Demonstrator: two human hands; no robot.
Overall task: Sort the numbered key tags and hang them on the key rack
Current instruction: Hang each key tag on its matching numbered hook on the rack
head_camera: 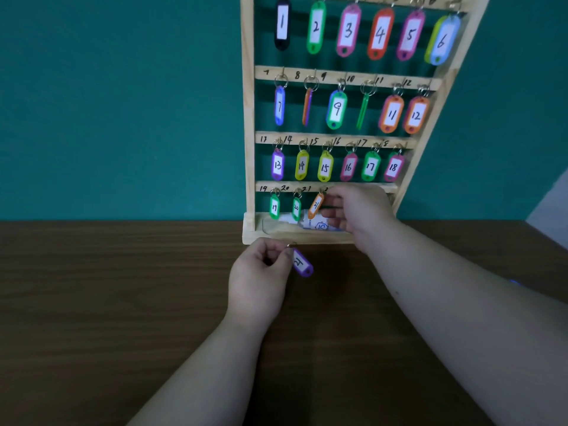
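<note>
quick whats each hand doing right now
left hand: pinching the ring of the purple tag.
right hand: fingers curled at the orange tag 21; grip cannot be told.

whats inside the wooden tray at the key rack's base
A clear bottle with a blue-printed label lies on its side in the wooden tray; the right hand covers its right end.

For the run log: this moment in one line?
left hand: pinches purple tag | right hand: holds orange tag 21 at rack bottom row
</note>
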